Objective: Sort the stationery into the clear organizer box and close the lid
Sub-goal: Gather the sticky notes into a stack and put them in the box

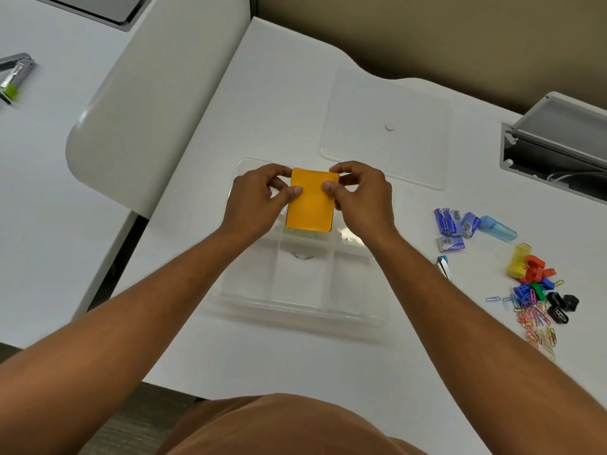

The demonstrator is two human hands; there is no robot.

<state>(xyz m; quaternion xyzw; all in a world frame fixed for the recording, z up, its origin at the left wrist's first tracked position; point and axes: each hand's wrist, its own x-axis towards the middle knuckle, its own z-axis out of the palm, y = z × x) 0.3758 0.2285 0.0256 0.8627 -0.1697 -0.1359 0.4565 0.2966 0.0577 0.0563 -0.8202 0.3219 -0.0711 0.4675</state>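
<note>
Got the orange sticky pad pinched in my left hand & right hand over the organizer box, next: lower it into a back compartment.

Both bare forearms reach forward; the left hand and right hand face each other, thumbs and curled fingers pinching.

Bare forearms, sleeveless to the elbows; orange-brown garment below.
</note>
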